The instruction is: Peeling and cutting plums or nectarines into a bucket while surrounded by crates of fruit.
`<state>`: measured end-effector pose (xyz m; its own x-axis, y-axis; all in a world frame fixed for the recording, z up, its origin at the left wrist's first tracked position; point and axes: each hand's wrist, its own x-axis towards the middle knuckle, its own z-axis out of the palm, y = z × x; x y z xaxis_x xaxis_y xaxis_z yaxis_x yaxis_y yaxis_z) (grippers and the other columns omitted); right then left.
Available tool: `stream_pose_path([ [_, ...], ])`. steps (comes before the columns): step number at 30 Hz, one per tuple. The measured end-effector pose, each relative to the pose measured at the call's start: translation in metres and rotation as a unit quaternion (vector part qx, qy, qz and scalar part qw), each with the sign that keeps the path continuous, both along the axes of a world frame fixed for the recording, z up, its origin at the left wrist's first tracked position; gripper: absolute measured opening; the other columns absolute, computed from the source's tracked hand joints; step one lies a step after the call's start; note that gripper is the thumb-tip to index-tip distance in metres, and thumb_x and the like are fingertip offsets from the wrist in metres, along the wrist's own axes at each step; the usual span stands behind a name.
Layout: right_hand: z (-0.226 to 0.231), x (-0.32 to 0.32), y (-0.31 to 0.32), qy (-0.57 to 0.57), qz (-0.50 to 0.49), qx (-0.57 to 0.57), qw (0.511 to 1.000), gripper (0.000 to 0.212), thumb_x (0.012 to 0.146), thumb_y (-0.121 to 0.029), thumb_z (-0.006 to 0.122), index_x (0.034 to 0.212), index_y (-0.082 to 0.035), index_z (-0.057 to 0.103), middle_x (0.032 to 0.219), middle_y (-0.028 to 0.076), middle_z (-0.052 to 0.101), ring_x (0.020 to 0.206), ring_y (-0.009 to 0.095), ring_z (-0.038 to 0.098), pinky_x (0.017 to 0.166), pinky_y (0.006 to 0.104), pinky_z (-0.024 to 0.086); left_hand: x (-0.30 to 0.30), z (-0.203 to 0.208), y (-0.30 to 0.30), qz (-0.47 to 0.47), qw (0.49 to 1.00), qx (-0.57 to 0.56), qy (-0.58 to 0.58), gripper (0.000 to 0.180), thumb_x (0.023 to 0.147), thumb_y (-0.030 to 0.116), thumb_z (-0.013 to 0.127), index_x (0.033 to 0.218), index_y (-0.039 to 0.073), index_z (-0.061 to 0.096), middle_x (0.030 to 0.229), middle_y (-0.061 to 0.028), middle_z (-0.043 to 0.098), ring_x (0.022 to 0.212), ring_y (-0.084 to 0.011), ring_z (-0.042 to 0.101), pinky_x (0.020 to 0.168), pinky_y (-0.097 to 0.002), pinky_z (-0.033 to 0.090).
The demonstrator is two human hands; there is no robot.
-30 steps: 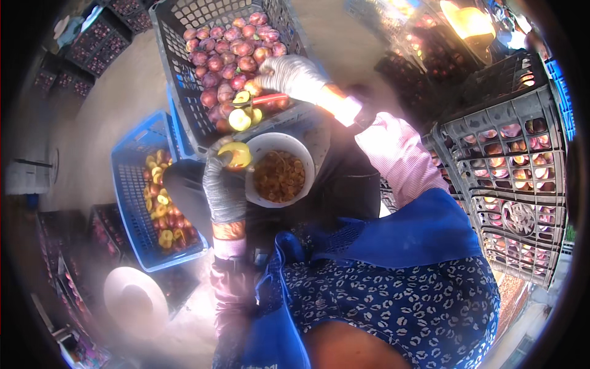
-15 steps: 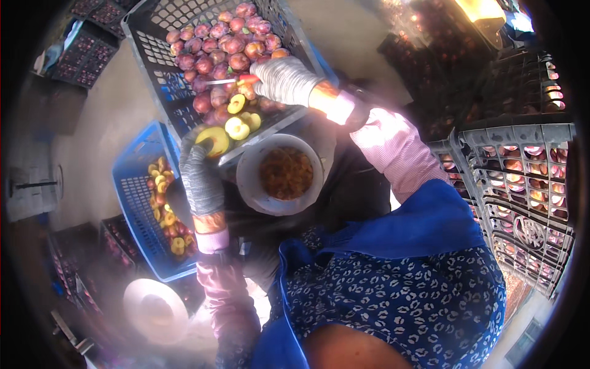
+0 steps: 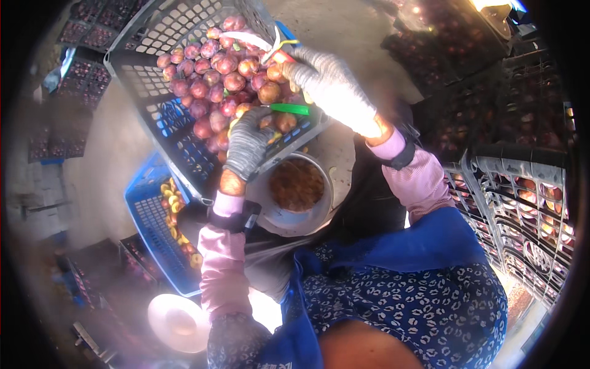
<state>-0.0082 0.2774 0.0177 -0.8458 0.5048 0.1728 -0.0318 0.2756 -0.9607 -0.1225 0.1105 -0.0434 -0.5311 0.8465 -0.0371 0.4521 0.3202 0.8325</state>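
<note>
My right hand (image 3: 326, 77), in a grey-white knitted glove, is closed on the red handle of a knife (image 3: 282, 56). A pale curved blade reaches left over the plums (image 3: 227, 74), with a thin yellow strip beside the handle. My left hand (image 3: 247, 138), in a grey glove, is curled at the front of the dark plastic crate (image 3: 206, 189). Its fingertips meet the near end of a green-handled tool (image 3: 290, 109), whose other end is hidden by the hand. What lies within the left fingers I cannot make out.
A white bucket (image 3: 326, 212) with brownish pieces stands below the crate's front edge. At left is a blue basket (image 3: 144, 215) with cut yellow plums. A white bowl (image 3: 163, 313) sits at lower left. Crates of plums (image 3: 522, 190) are stacked at right.
My left hand has moved up and right from the crate's corner to the plums. The right hand has shifted up and right with the knife. A green handle now shows; the large cut halves no longer show.
</note>
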Motion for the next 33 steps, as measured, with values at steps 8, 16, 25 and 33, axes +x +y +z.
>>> stream_pose_path([
  [8,-0.014,0.000,-0.007,-0.019,0.055,-0.039,0.998,0.030,0.088,-0.027,0.057,0.105,-0.002,0.061,0.087,0.016,0.064,0.081,0.028,0.063,0.072,0.0351,0.047,-0.107,-0.047,-0.013,0.028,0.959,-0.103,0.261,0.046,0.069,0.006,0.058,0.114,0.009,0.055,0.105,-0.0188,0.056,0.093,-0.0386,0.056,0.078,-0.0412,0.047],
  [16,-0.018,0.002,-0.009,-0.052,0.073,-0.123,0.988,0.028,0.091,-0.027,0.054,0.104,-0.004,0.064,0.068,0.011,0.060,0.062,0.019,0.060,0.060,0.0322,0.046,-0.086,-0.023,0.001,0.034,0.994,0.001,0.103,0.040,0.080,0.001,0.055,0.119,0.000,0.054,0.110,-0.0124,0.062,0.094,-0.0160,0.058,0.084,-0.0269,0.046],
  [25,-0.016,-0.013,-0.014,0.027,0.036,-0.255,0.966,0.026,0.091,-0.027,0.056,0.106,-0.006,0.063,0.063,-0.001,0.057,0.046,0.005,0.050,0.042,0.0220,0.039,-0.104,0.008,-0.012,0.141,0.973,-0.063,0.169,0.025,0.083,0.015,0.057,0.106,0.008,0.064,0.093,-0.0162,0.065,0.085,-0.0274,0.063,0.074,-0.0350,0.048],
  [33,-0.018,-0.013,-0.022,-0.028,0.074,-0.252,0.964,0.027,0.090,-0.028,0.056,0.093,-0.002,0.061,0.061,-0.001,0.056,0.044,0.005,0.050,0.040,0.0198,0.038,-0.119,-0.048,0.001,-0.062,0.945,-0.204,0.250,0.051,0.067,0.011,0.061,0.117,0.010,0.056,0.108,-0.0195,0.059,0.098,-0.0371,0.058,0.083,-0.0411,0.047],
])
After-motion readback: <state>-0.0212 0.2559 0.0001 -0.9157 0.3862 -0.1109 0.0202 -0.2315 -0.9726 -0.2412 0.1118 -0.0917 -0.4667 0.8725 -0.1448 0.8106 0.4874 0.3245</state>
